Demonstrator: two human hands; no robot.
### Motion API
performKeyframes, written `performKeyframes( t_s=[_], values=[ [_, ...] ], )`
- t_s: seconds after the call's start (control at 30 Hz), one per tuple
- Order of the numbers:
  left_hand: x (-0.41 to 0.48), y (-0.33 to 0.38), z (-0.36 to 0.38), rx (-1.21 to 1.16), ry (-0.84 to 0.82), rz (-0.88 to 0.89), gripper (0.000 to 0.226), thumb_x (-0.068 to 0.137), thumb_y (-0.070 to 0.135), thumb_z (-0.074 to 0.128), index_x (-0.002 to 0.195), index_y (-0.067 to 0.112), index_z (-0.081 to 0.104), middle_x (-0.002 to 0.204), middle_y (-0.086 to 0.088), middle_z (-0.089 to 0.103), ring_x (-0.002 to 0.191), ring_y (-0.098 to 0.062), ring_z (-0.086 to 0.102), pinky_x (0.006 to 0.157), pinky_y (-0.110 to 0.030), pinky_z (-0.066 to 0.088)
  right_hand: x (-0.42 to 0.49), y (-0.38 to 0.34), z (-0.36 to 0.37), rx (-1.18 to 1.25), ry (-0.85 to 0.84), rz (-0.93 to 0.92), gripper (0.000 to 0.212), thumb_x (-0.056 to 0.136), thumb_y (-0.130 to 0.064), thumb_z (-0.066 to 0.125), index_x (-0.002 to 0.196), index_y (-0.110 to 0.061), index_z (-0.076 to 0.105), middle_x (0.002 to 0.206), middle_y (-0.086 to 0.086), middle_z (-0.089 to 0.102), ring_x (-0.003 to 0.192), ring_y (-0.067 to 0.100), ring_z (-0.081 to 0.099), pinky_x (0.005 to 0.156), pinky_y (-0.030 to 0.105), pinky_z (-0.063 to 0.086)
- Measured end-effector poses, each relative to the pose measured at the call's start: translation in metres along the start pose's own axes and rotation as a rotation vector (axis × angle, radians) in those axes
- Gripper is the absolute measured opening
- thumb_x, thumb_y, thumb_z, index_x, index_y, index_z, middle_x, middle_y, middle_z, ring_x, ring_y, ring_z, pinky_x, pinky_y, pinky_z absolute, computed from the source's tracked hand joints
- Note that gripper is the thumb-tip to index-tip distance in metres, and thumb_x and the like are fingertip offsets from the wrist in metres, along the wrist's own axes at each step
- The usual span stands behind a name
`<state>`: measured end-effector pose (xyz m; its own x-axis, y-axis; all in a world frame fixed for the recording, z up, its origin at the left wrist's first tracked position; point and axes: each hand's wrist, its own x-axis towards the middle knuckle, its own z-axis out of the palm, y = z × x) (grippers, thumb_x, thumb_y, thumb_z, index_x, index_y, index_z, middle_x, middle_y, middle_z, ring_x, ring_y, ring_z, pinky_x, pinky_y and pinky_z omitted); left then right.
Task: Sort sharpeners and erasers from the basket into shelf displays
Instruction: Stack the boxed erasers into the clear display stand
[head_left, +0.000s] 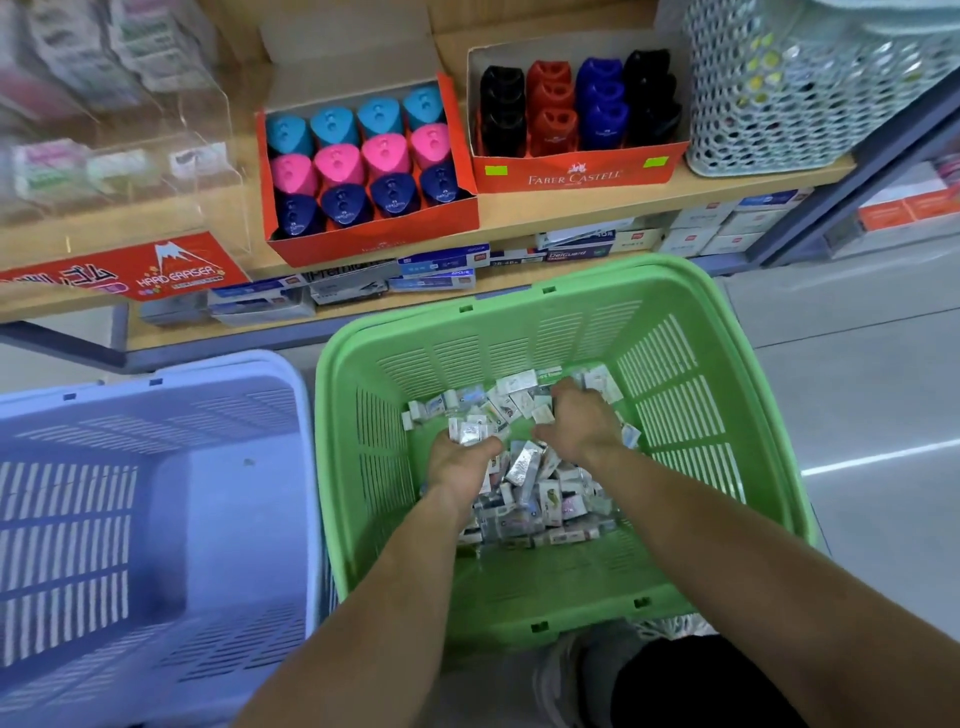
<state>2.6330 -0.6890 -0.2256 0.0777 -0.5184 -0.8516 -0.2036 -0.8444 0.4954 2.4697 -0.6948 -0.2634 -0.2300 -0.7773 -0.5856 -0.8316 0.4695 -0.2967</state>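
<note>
While heaped, erasers (470, 431) in left hand (457, 467)

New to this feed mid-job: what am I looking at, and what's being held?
No machine: one camera worn on a person's head looks down at two bare hands. Both are inside a green basket, on a pile of small packets. The left hand grips a few; the right hand digs in, its grip hidden. A blue basket stands to the left. On the shelf: a red box of blue and pink sharpeners, and a Faber-Castell box of black, red and blue ones.
</note>
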Motion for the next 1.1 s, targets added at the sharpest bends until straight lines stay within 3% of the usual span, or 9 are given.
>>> performKeyframes(
  t_s=[0.17, 0.27, 0.4, 0.5, 0.57, 0.73, 0.9, 1.0, 1.1],
  values=[
    [0.003, 0.003, -0.005, -0.047, 0.006, 0.005, 0.095, 0.087, 0.023, 0.076, 0.159, 0.018, 0.014, 0.162, -0.012, 0.027, 0.148, -0.037, 0.028, 0.120, -0.053, 0.027, 0.012, 0.004, 0.004, 0.269, -0.048, 0.010, 0.070, 0.069, -0.049, 0.088, 0.123, -0.023, 0.052, 0.104, -0.002, 0.065, 0.097, 0.024, 0.062, 0.086, 0.037, 0.055],
    [0.005, 0.005, -0.007, -0.079, -0.005, 0.032, 0.101, 0.084, 0.024, 0.079, 0.160, 0.024, 0.012, 0.164, -0.009, 0.024, 0.149, -0.035, 0.027, 0.119, -0.054, 0.026, 0.013, 0.003, 0.006, 0.301, -0.086, -0.068, 0.042, 0.075, -0.044, 0.086, 0.103, -0.021, 0.064, 0.094, -0.009, 0.067, 0.091, 0.020, 0.065, 0.084, 0.033, 0.054],
    [-0.003, 0.013, -0.008, -0.170, -0.027, 0.006, 0.107, 0.075, 0.035, 0.084, 0.158, 0.027, 0.017, 0.161, -0.008, 0.029, 0.145, -0.035, 0.034, 0.117, -0.057, 0.030, 0.004, -0.009, -0.028, 0.729, -0.128, -0.090, 0.021, 0.083, -0.025, 0.083, 0.090, -0.015, 0.066, 0.084, -0.002, 0.070, 0.079, 0.015, 0.068, 0.074, 0.036, 0.055],
    [-0.012, 0.023, -0.011, -0.311, -0.102, 0.001, 0.123, 0.049, 0.044, 0.092, 0.153, 0.035, 0.026, 0.156, -0.008, 0.036, 0.132, -0.032, 0.051, 0.107, -0.052, 0.045, -0.012, -0.027, -0.060, 0.918, -0.270, -0.089, 0.044, 0.083, -0.029, 0.081, 0.115, -0.005, 0.064, 0.112, 0.011, 0.070, 0.100, 0.026, 0.070, 0.074, 0.037, 0.062],
    [-0.025, 0.035, -0.017, -0.397, -0.136, 0.011, 0.115, 0.053, 0.036, 0.094, 0.151, 0.023, 0.034, 0.148, -0.015, 0.046, 0.116, -0.027, 0.063, 0.092, -0.040, 0.057, -0.026, -0.039, -0.080, 0.912, -0.325, -0.103, 0.060, 0.083, -0.033, 0.079, 0.129, 0.000, 0.059, 0.122, 0.012, 0.066, 0.106, 0.028, 0.068, 0.072, 0.032, 0.062],
    [-0.078, 0.076, -0.051, -0.489, -0.258, 0.114, 0.051, 0.082, 0.021, 0.079, 0.124, 0.000, 0.059, 0.082, -0.008, 0.071, 0.064, -0.015, 0.065, 0.053, -0.025, 0.052, -0.087, -0.072, -0.125, 0.943, -0.259, -0.264, 0.026, 0.090, -0.021, 0.074, 0.111, -0.006, 0.071, 0.105, 0.013, 0.075, 0.098, 0.029, 0.073, 0.081, 0.037, 0.062],
    [-0.138, 0.108, -0.090, -0.457, -0.317, 0.293, 0.028, 0.085, 0.021, 0.077, 0.107, 0.006, 0.069, 0.081, -0.005, 0.068, 0.064, -0.012, 0.061, 0.052, -0.019, 0.049, -0.147, -0.116, -0.148, 1.097, -0.166, -0.344, 0.020, 0.088, -0.018, 0.076, 0.107, -0.012, 0.075, 0.102, 0.008, 0.077, 0.096, 0.028, 0.073, 0.083, 0.041, 0.060],
    [-0.170, 0.118, -0.118, -0.399, -0.314, 0.400, 0.060, 0.068, 0.030, 0.085, 0.114, -0.004, 0.067, 0.079, -0.007, 0.065, 0.058, -0.013, 0.054, 0.047, -0.020, 0.042, -0.179, -0.148, -0.157, 1.100, -0.130, -0.405, 0.018, 0.085, -0.019, 0.078, 0.103, -0.014, 0.076, 0.101, 0.008, 0.077, 0.094, 0.026, 0.073, 0.085, 0.042, 0.059],
    [-0.199, 0.124, -0.151, -0.388, -0.307, 0.476, 0.046, 0.069, 0.026, 0.082, 0.106, 0.002, 0.069, 0.082, -0.008, 0.064, 0.059, -0.013, 0.054, 0.044, -0.020, 0.039, -0.206, -0.179, -0.163, 1.077, -0.122, -0.442, 0.018, 0.084, -0.016, 0.079, 0.102, -0.012, 0.076, 0.101, 0.011, 0.077, 0.091, 0.024, 0.071, 0.087, 0.044, 0.058]
  ],
)
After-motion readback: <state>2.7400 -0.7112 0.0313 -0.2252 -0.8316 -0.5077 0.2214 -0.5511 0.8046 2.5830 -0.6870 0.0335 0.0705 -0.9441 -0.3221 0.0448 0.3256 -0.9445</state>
